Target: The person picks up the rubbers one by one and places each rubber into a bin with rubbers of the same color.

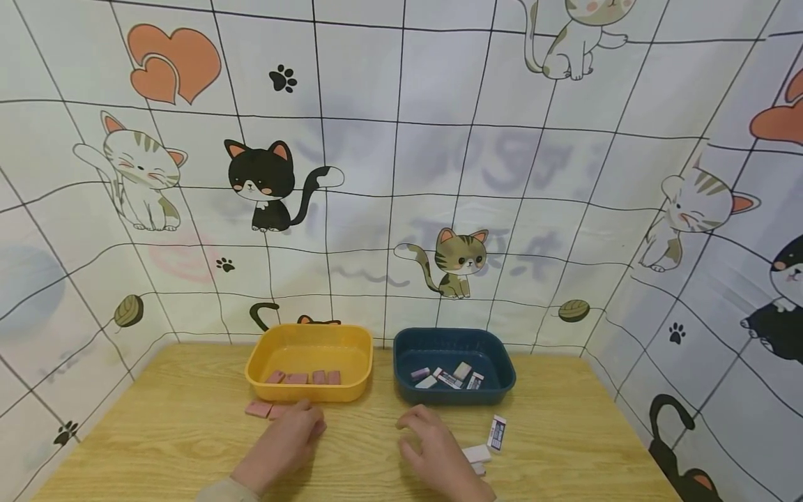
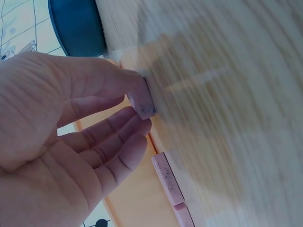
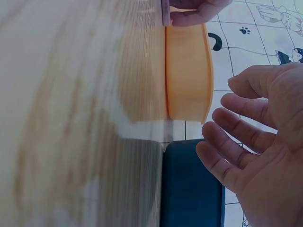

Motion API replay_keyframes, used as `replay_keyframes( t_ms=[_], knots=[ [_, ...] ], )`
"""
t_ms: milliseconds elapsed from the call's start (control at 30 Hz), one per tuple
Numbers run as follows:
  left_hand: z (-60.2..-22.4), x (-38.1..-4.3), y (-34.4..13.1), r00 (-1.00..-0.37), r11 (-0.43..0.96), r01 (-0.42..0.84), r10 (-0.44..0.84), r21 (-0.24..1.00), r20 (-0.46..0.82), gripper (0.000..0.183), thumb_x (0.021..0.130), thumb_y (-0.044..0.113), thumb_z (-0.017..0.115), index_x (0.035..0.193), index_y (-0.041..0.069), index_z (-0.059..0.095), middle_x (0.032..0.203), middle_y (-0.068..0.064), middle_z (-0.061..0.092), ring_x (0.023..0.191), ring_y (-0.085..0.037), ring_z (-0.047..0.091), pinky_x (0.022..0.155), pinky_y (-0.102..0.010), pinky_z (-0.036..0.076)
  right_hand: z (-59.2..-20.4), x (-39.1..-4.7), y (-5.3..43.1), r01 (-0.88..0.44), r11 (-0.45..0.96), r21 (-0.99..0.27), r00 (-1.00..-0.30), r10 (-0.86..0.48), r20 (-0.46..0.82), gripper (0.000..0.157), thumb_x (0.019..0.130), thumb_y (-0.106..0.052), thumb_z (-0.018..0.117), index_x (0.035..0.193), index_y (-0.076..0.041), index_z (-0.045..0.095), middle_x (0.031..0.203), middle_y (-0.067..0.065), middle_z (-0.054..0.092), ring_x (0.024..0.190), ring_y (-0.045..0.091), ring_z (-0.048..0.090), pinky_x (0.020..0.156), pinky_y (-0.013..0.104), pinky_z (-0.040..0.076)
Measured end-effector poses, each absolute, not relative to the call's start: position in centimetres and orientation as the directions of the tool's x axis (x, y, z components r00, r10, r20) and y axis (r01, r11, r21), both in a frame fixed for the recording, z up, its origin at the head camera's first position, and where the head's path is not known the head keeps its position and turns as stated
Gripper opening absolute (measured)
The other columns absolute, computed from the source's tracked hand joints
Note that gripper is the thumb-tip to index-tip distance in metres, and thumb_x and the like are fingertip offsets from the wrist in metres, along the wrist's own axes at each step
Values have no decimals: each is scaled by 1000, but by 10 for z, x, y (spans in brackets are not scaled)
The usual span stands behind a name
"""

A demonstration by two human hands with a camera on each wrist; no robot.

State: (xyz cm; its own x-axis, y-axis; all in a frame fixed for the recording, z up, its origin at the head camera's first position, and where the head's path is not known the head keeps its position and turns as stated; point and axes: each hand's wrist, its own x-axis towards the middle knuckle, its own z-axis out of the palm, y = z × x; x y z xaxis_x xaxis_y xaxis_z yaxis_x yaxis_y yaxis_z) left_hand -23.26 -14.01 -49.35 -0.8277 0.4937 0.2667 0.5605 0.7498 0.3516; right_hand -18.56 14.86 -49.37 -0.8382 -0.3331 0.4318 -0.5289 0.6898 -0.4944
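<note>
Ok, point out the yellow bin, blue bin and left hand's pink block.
Yellow bin (image 1: 335, 393), head view: front wall.
Blue bin (image 1: 454, 397), head view: front wall.
Pink block (image 2: 143, 104), left wrist view: exposed face.

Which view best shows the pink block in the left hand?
The left wrist view: the pink block shows close up, pinched in the left hand. The right wrist view catches only a narrow edge; in the head view it cannot be made out behind the hand.
</note>
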Motion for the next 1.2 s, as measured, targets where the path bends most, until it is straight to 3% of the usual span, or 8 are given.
replay_keyframes(
  t_ms=[133,433,567,833,1000,1200],
  knots=[
    [-493,-233,-137,-810,736,586,516,338,280,24,92,0,71,78,14,58,77,6,44,69,-6,40,60,-25,40,-494,-186,147,-525,684,-507,-845,-345,409,15,93,-6,69,107,-9,72,114,-5,62,106,15,61,93,38,55],
    [-488,-232,-135,-798,714,601,555,358,234,34,75,-4,76,73,17,48,74,6,38,67,-6,35,58,-23,33,-495,-185,145,-571,679,-461,-811,-382,443,13,92,-7,70,105,-7,71,114,-5,62,107,15,60,93,36,54],
    [-482,-232,-132,-812,717,581,543,386,213,27,77,3,74,76,17,52,76,7,40,65,-5,38,56,-22,34,-495,-184,145,-574,681,-456,-810,-386,442,13,92,-7,69,105,-8,71,114,-5,62,106,14,59,92,36,54],
    [-465,-235,-122,-772,712,631,539,307,337,20,81,8,72,75,17,55,80,6,48,62,-3,38,56,-21,37,-490,-185,145,-554,680,-480,-828,-392,401,13,95,-9,68,107,-9,71,116,-5,62,108,15,60,94,37,54],
    [-453,-240,-120,-747,715,652,550,250,374,18,80,7,72,77,14,55,82,4,45,63,-6,38,57,-21,37,-484,-186,143,-543,682,-490,-837,-395,378,13,95,-10,69,108,-9,71,117,-4,62,109,16,61,95,39,54],
    [-439,-249,-118,-722,713,673,573,197,389,23,78,7,75,82,15,53,73,8,40,65,-6,37,57,-21,35,-479,-188,142,-542,685,-487,-838,-400,370,14,95,-9,69,108,-8,71,116,-3,62,108,16,61,95,38,54]
  ],
)
